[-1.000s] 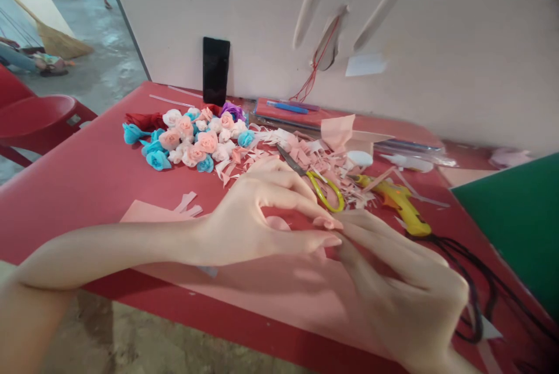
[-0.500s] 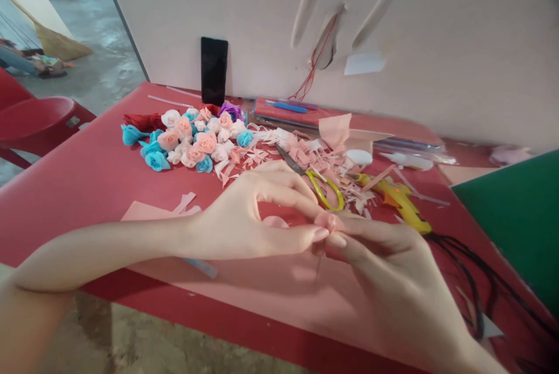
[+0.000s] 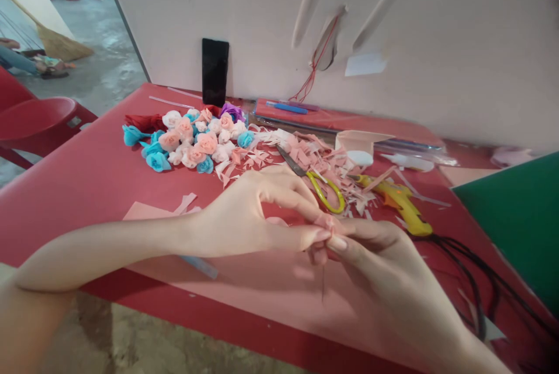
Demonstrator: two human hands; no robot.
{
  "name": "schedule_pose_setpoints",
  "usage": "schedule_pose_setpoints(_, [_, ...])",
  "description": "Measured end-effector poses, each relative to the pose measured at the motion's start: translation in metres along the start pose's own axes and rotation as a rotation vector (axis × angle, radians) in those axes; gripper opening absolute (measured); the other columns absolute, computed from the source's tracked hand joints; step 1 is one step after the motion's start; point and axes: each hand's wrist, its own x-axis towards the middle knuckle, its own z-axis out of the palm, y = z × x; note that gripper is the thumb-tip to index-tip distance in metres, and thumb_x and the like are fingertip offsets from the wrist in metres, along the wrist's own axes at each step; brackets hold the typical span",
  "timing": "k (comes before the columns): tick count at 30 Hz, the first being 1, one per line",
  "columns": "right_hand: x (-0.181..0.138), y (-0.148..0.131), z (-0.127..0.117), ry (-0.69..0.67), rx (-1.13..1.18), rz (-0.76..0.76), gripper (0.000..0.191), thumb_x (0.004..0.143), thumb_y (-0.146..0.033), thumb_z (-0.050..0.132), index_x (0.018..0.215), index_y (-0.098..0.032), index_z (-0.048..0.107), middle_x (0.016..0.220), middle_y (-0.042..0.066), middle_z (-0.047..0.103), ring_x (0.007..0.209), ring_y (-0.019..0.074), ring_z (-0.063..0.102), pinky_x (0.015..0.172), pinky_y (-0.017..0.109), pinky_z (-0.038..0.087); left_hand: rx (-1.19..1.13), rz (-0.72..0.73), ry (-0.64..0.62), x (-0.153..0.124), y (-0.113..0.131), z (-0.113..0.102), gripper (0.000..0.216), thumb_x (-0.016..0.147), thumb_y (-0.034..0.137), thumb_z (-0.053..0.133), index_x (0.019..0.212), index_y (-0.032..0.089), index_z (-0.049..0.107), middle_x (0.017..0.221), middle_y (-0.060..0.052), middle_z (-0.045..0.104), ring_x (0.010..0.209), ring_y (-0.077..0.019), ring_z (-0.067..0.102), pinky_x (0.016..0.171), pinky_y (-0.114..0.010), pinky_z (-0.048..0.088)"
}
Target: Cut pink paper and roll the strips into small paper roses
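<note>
My left hand point(image 3: 266, 217) and my right hand point(image 3: 384, 269) meet over the near side of the table. Thumbs and fingertips of both pinch a small pink paper flower bud point(image 3: 331, 223), mostly covered by the fingers. A thin dark stem or wire hangs below it. Under the hands lies a large pink paper sheet point(image 3: 262, 286). Just beyond them are yellow-handled scissors point(image 3: 325, 192), resting on a heap of pink and white paper scraps point(image 3: 301, 155). A yellow glue gun point(image 3: 404, 208) lies right of the scissors.
Finished paper flowers point(image 3: 196, 141) in pink, white and blue cluster at the back left of the red table point(image 3: 87, 170). A black phone point(image 3: 215, 71) leans on the wall. Black cables point(image 3: 471, 263) trail on the right, beside a green panel point(image 3: 519, 217). A red chair point(image 3: 43, 117) stands left.
My fingertips have shifted slightly around the bud, and more of its thin stem shows below. The raised pink paper piece behind the scraps has dropped down.
</note>
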Motion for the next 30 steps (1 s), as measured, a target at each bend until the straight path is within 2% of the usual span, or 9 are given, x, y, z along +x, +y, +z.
schedule_pose_setpoints(7, [-0.001,-0.001,0.003,0.104,-0.045,-0.035,0.009,0.072,-0.032,0.070,0.066,-0.026,0.072,0.063,-0.001,0.067,0.061,0.0088,0.058,0.056,0.013,0.047,-0.076,0.005,0.074,-0.002,0.000,0.001,0.009,0.074,0.008,0.062,0.068,0.013,0.068,0.072,-0.003,0.068,0.077,-0.0116,0.060,0.076,-0.024,0.048])
schedule_pose_setpoints(13, [-0.005,-0.003,0.003,0.135,-0.078,-0.031,0.008,0.072,-0.031,0.070,0.066,-0.026,0.072,0.061,-0.001,0.068,0.054,0.0090,0.059,0.045,0.012,0.047,-0.102,-0.046,0.006,0.000,0.003,-0.001,0.010,0.076,0.010,0.061,0.070,0.015,0.069,0.066,-0.001,0.067,0.073,-0.0112,0.060,0.073,-0.024,0.049])
schedule_pose_setpoints(21, [-0.006,-0.008,0.007,0.174,-0.098,-0.031,0.008,0.070,-0.031,0.071,0.064,-0.025,0.071,0.059,-0.001,0.067,0.052,0.0087,0.058,0.045,0.012,0.047,-0.147,-0.093,-0.031,0.000,0.003,-0.001,0.010,0.077,0.011,0.060,0.076,0.015,0.070,0.067,-0.001,0.067,0.074,-0.0113,0.061,0.070,-0.022,0.049])
schedule_pose_setpoints(23, [-0.005,-0.008,0.009,0.212,-0.102,-0.070,0.003,0.069,-0.030,0.071,0.069,-0.027,0.072,0.059,-0.002,0.068,0.051,0.0088,0.059,0.045,0.012,0.048,-0.144,-0.097,-0.020,0.000,0.003,-0.001,0.010,0.077,0.012,0.060,0.075,0.015,0.069,0.066,-0.001,0.067,0.073,-0.0113,0.061,0.070,-0.023,0.049])
schedule_pose_setpoints(26, [-0.003,-0.008,0.012,0.251,-0.215,-0.202,0.005,0.072,-0.030,0.068,0.071,-0.029,0.073,0.060,-0.003,0.068,0.052,0.0100,0.061,0.044,0.014,0.050,-0.144,-0.087,-0.001,0.000,0.003,-0.001,0.010,0.076,0.011,0.060,0.074,0.014,0.069,0.065,-0.001,0.066,0.072,-0.0110,0.060,0.070,-0.023,0.049])
schedule_pose_setpoints(30, [-0.002,-0.008,0.014,0.288,-0.424,-0.383,0.017,0.076,-0.028,0.063,0.061,-0.026,0.070,0.050,-0.003,0.062,0.044,0.0091,0.057,0.045,0.016,0.048,-0.168,-0.095,0.014,-0.002,0.002,0.000,0.008,0.076,0.011,0.062,0.074,0.014,0.069,0.067,-0.001,0.067,0.072,-0.0105,0.061,0.071,-0.023,0.048])
